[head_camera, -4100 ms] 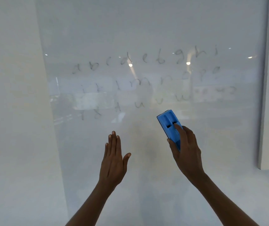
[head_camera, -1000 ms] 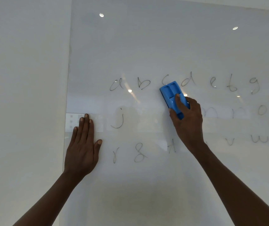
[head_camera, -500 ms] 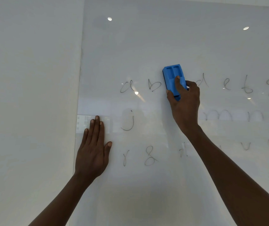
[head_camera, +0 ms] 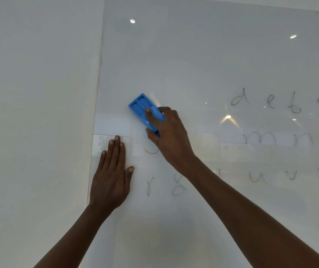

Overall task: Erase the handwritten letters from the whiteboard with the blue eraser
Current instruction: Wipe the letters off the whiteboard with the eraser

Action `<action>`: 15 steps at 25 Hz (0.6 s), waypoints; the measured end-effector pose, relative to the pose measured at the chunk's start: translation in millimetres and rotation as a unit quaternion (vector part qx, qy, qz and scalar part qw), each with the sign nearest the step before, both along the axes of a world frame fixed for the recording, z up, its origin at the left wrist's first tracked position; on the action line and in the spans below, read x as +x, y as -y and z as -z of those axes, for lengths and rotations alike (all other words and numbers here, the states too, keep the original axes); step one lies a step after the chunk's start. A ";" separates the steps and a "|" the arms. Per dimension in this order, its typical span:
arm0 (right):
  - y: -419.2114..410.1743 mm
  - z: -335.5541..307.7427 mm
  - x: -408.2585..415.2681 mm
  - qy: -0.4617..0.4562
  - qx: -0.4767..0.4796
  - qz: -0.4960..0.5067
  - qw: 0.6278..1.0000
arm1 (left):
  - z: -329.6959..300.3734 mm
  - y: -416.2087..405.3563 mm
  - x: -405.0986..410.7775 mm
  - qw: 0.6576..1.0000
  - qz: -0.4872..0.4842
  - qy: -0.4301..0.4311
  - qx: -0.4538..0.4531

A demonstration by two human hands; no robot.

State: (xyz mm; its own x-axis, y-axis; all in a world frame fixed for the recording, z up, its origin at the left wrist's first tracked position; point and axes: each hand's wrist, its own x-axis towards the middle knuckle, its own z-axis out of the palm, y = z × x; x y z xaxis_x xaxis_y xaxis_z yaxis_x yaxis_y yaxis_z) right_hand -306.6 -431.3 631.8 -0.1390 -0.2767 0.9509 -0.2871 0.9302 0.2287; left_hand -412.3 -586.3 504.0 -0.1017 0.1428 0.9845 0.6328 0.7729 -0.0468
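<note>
My right hand (head_camera: 169, 136) grips the blue eraser (head_camera: 144, 111) and presses it against the glossy whiteboard (head_camera: 193, 60), tilted up-left, near the board's left side. The top row of handwritten letters (head_camera: 280, 103) now starts at "d", then "e f g" to the right. Only the tail of the "j" (head_camera: 151, 151) shows below my right hand. The middle row reads "m n" (head_camera: 278, 139). The bottom row shows "r" and "s" (head_camera: 164, 185), then "u v w" (head_camera: 290, 176). My left hand (head_camera: 112, 171) lies flat on the board by its left edge, fingers together.
A plain white wall (head_camera: 34, 113) lies left of the board's left edge (head_camera: 96, 105). Ceiling lights reflect as bright spots (head_camera: 228, 117) in the glossy surface. My right forearm (head_camera: 251, 219) crosses the lower right of the board.
My right hand swept the eraser left and slightly down from the "c" spot. The "a", "b" and "c" are gone from the top row. My left hand stayed flat on the board.
</note>
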 end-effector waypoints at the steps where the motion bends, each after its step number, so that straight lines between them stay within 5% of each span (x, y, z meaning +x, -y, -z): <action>1: 0.6 8.1 1.1 0.008 0.015 0.002 1.000 | 0.0 0.2 -0.5 1.000 -0.001 0.000 0.000; 8: -37.2 39.0 18.4 0.030 0.083 0.049 0.995 | 0.2 0.5 0.0 1.000 0.005 0.001 -0.001; 15: -106.4 25.0 49.6 0.007 -0.037 0.088 0.995 | 0.7 0.4 1.8 1.000 0.000 0.005 -0.005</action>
State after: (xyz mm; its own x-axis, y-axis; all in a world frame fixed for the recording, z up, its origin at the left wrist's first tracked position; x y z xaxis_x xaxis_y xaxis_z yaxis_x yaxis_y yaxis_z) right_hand -257.0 -324.9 606.8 -0.1923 -0.1751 0.9656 -0.1200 0.9808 0.1540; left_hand -410.5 -586.7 503.3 -0.1118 0.1523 0.9820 0.6340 0.7719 -0.0475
